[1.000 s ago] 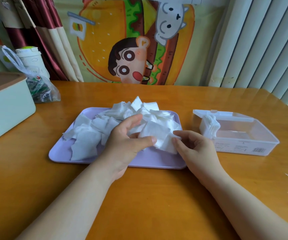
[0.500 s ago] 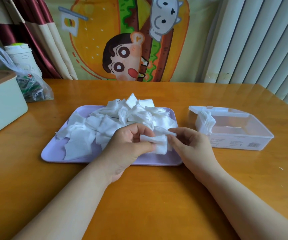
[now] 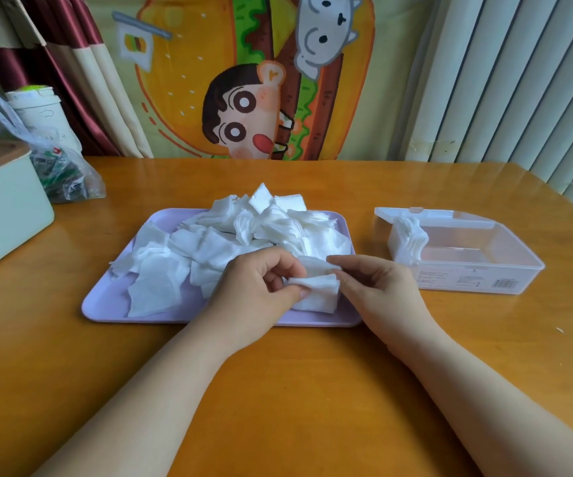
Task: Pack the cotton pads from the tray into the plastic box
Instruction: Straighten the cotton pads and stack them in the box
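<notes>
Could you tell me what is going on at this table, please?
A person is moving cotton pads from a purple tray into a clear plastic box. Both hands are over the tray's near edge: the left hand and right hand pinch a small stack of pads between them, squaring it up. Most pads still lie in a loose pile on the tray. The box stands open to the right, with only one short row of pads standing at its left end.

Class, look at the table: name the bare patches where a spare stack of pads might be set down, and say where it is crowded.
Free: the table in front of the tray, between the forearms; the strip between tray and plastic box; the box's right part. Crowded: the tray's middle and back, heaped with cotton pads.
</notes>
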Tool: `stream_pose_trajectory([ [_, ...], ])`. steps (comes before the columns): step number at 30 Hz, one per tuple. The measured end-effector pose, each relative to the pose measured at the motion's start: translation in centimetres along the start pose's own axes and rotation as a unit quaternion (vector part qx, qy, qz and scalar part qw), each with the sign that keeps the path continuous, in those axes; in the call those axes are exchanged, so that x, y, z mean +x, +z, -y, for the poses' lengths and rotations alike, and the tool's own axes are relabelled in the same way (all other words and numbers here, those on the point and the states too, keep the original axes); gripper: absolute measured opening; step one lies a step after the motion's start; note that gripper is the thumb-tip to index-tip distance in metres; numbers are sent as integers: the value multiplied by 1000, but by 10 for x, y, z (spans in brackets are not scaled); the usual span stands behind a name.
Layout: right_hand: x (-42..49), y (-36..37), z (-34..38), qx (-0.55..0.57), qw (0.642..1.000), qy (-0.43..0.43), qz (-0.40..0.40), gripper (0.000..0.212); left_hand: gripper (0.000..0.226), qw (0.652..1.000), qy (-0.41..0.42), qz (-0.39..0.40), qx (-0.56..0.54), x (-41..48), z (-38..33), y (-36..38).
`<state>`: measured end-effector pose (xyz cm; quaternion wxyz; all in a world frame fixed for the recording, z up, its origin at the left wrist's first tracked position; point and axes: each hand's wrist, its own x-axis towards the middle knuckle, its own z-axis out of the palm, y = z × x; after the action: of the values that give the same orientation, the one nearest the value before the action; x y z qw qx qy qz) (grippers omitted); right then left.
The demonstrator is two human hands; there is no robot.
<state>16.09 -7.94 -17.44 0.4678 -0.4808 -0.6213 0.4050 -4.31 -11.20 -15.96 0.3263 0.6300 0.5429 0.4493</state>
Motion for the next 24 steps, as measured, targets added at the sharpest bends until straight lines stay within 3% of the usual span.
stream_pose_trajectory([
  [8,-2,-3,7,66,996,8,61,15,19,999,-11,-35,3,3,3,5],
  [10,-4,-5,11,97,990,19,100,22,20,999,-13,-43,7,4,4,6],
  [13,-6,-3,8,12,994,-12,109,33,26,999,-13,-48,15,3,4,5],
  [16,-6,-1,7,-41,995,-48,81,29,50,999,-31,-25,32,2,4,4],
  [20,-6,0,6,-62,994,-59,67,35,14,999,-26,-9,32,5,7,5],
  [24,-6,3,7,-2,998,-19,58,30,10,999,-27,-3,20,4,8,5],
])
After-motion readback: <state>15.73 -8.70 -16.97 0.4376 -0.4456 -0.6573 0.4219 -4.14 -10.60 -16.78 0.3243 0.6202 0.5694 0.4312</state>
